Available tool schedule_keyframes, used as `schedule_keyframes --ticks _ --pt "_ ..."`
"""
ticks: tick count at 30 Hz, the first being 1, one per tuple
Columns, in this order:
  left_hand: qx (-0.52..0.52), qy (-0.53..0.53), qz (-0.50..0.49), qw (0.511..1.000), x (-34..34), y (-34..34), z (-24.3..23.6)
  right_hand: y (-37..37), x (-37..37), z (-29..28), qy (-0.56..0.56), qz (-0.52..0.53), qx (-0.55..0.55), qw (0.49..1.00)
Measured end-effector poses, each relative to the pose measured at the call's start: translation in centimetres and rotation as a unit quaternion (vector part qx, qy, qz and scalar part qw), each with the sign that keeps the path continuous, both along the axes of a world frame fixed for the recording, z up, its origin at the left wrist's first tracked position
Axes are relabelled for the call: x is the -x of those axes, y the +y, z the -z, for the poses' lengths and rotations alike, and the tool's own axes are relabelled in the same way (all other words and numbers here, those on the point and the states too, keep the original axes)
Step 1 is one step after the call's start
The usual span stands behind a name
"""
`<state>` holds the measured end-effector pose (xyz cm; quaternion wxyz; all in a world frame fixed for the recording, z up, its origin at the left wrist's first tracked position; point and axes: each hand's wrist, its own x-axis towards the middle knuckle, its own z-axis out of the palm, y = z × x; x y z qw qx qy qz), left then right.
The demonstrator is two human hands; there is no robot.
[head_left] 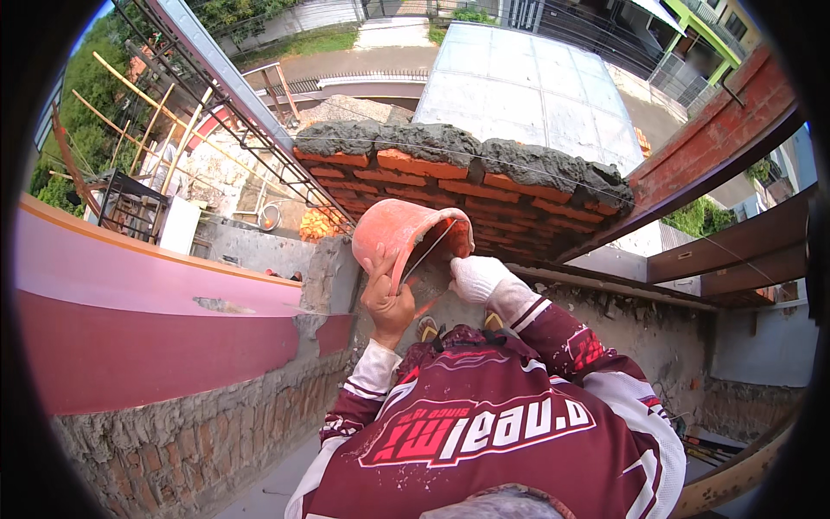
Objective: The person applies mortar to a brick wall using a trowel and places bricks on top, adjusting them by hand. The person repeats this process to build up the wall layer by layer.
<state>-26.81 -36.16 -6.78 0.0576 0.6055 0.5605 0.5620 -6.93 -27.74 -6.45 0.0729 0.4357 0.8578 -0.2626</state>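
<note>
Your left hand (388,307) clasps the tilted bucket (380,227); your gloved right hand (477,278) curls by its rim, pinch unclear. Steady both sides.

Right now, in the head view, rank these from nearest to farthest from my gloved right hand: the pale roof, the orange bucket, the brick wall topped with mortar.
1. Orange bucket: immediately left of the gloved right hand, its rim at the fingers.
2. Brick wall: ahead of the hand, past the bucket.
3. Pale roof: farthest, outside beyond the wall.
</note>
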Motion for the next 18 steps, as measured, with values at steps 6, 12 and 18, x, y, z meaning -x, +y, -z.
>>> schedule_keyframes --ticks 6,12,18 --pt "0.112 -0.197 -0.062 0.972 0.5 -0.6 0.9 -3.4 -0.2 0.5 0.293 0.083 0.444 0.843" --pt "0.069 -0.482 -0.113 0.866 2.5 0.1 4.9 -1.1 -2.5 -6.1 0.335 0.152 0.449 0.815" --pt "0.073 -0.518 -0.207 0.827 4.3 -3.3 7.4 4.8 -3.4 -17.1 0.35 0.186 0.233 0.888"
